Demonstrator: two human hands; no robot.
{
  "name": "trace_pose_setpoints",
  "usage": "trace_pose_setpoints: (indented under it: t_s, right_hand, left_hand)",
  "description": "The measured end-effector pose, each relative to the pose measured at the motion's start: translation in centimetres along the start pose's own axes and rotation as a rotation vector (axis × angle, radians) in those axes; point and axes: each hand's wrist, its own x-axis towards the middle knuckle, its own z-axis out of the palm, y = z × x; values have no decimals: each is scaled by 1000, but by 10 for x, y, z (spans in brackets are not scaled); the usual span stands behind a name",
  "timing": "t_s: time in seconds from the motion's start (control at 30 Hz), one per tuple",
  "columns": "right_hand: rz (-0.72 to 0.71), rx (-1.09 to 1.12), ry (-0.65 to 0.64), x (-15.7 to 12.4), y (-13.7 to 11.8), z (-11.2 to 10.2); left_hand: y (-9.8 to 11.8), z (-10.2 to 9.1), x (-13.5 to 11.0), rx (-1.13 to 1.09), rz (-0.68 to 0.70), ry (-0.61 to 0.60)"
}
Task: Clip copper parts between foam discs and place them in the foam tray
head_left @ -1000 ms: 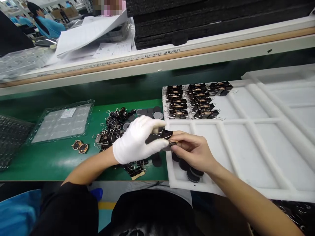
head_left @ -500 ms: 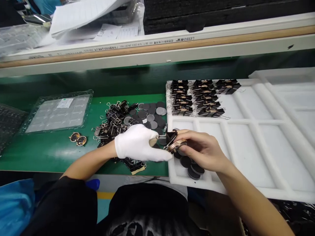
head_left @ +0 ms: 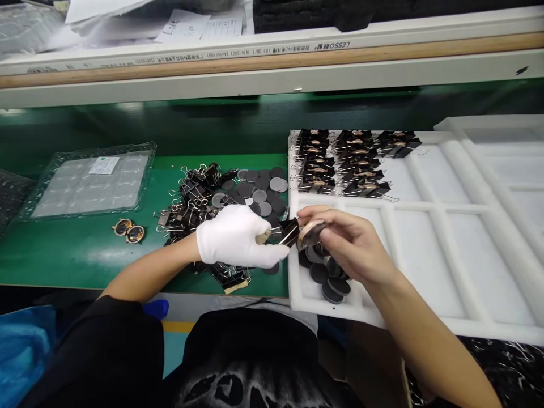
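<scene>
In my gloved left hand [head_left: 236, 237] a black binder clip [head_left: 289, 231] is gripped between thumb and fingers at its wire handles. My bare right hand [head_left: 355, 241] pinches a gold-rimmed round piece [head_left: 312, 233] with a dark face, just right of the clip. The clip and the piece are close together; whether they touch I cannot tell. Below my right hand, dark round discs [head_left: 329, 280] lie in a compartment of the white tray [head_left: 293, 294]. A heap of binder clips [head_left: 193, 195] and many loose grey and black discs [head_left: 266, 195] lie behind my left hand.
Rows of binder clips with gold pieces [head_left: 317, 164] fill the tray's far left compartments. To the left, a clear plastic tray [head_left: 91, 181] with a label lies on the green table [head_left: 76, 255], near two joined gold-rimmed round pieces [head_left: 128, 230]. A shelf edge [head_left: 187, 82] runs across behind.
The binder clip has come away to the left of the gold-rimmed piece, which has turned in my right hand to show its dark face. The view has shifted slightly.
</scene>
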Motion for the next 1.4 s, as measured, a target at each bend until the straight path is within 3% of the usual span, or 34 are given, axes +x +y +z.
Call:
trace_pose_setpoints:
  t_s: [0.1, 0.2, 0.43, 0.63, 1.0, 1.2, 1.27, 1.33, 1.4]
  right_hand:
    - [136, 212, 216, 3, 2, 7]
    - [236, 296, 312, 4, 7, 16]
    - [147, 156, 407, 6, 15, 20]
    - [40, 23, 392, 6, 20, 14]
    - [92, 41, 391, 4, 23, 17]
    - [192, 266, 319, 8, 14, 15]
    - [209, 379, 355, 11, 11, 12]
    - [226, 452, 419, 13, 8, 9]
    - [255, 487, 469, 15, 7, 5]
  left_hand:
    - [-2, -2, 2, -129, -7, -20]
    - [0, 1, 3, -272, 7, -35]
    - [2, 7, 3, -411, -80, -104]
    - [2, 2, 4, -399, -113, -133]
    - [9, 4, 8, -345, -173, -184]
    - [-6, -21, 14, -105, -78, -326]
    - [-21, -37, 15, 9, -101, -211]
    - [-39, -52, 15, 196, -208, -3]
    - [-55, -63, 14, 376, -287, 47]
